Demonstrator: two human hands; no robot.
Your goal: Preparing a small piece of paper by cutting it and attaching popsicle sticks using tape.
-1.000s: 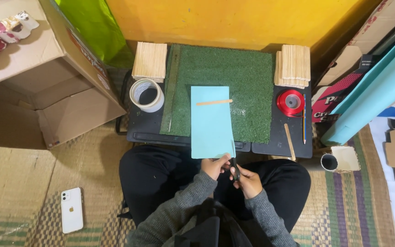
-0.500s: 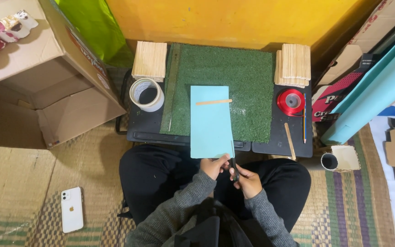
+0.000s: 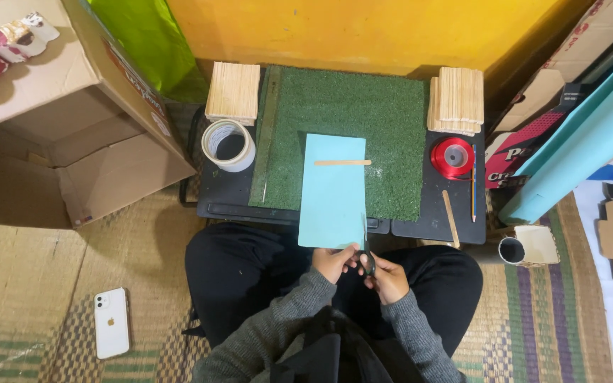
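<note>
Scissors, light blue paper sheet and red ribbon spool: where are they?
scissors [image 3: 367, 261], head view, on the dark handles
light blue paper sheet [image 3: 333, 195], head view, on its middle
red ribbon spool [image 3: 440, 159], head view, on its red rim

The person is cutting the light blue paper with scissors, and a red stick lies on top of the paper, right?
Not quite. In the head view the stick lying on the light blue paper is plain wood-coloured, not red. The right hand does work scissors at the paper's near edge, which the left hand holds.
</note>
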